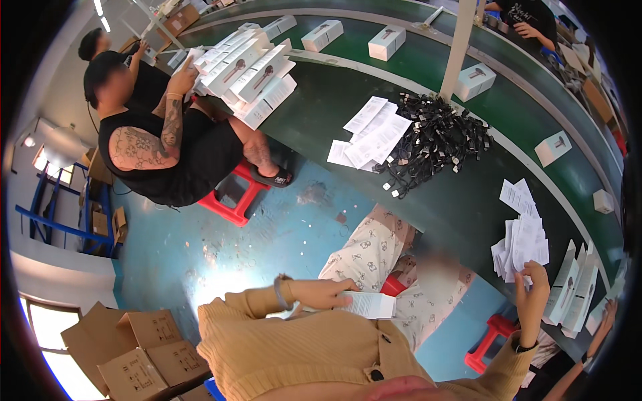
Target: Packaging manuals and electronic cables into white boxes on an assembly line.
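My left hand (326,294) is closed on a printed white leaflet (372,305), held in front of my body above my lap. At the right of the bench, my right hand (533,289) reaches to a loose pile of leaflets (525,242), its thumb and fingers pinching at the near edge of the pile. Farther left on the bench lies a heap of black cables (438,137) with light metal plugs. Another batch of leaflets (378,134) overlaps the left side of that heap.
White boxes (386,43) stand spaced along the green conveyor (428,63); several more boxes (570,291) lean near my right hand. A seated person (157,140) handles a tall stack of boxes (251,70). Red stools (491,341) and cardboard cartons (144,354) stand on the floor.
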### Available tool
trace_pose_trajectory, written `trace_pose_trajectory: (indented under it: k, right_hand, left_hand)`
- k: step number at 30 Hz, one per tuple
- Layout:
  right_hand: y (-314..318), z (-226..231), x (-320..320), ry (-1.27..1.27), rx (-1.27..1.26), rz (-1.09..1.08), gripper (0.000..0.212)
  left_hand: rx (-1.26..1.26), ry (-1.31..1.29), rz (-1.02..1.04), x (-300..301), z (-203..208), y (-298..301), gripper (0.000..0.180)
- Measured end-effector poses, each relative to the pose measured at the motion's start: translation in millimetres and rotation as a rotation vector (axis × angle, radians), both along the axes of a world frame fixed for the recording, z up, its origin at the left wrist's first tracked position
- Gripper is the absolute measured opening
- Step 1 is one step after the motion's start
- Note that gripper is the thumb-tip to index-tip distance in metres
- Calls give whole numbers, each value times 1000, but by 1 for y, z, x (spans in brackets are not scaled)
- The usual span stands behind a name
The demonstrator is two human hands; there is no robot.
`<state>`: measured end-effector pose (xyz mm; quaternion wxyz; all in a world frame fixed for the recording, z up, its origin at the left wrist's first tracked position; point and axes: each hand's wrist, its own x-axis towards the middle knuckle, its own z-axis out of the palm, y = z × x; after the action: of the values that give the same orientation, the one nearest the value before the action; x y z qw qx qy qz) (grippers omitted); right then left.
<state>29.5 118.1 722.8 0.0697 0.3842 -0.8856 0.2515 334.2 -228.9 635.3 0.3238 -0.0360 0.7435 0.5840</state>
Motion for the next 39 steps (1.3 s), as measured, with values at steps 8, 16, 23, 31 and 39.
trace_pose_trajectory:
  k: [8, 16, 23, 31, 39]
  right_hand:
    - [6, -2, 3, -85, -191, -185, 10]
    - [20, 23, 29, -150, -580, -128, 12]
    - [-27, 70, 78, -477, -521, 22, 16]
    - [-55, 75, 79, -331, -200, 175, 24]
    - [-105, 25, 61, -430, -140, 537, 42]
  left_hand:
    - [211, 17, -134, -26, -9, -37, 50]
    - [319, -40, -177, -28, -24, -32, 68]
    - [403, 128, 22, -84, 15, -7, 85]
    - [342, 269, 37, -103, 6, 30, 103]
    - [366, 255, 78, -101, -2, 27, 108]
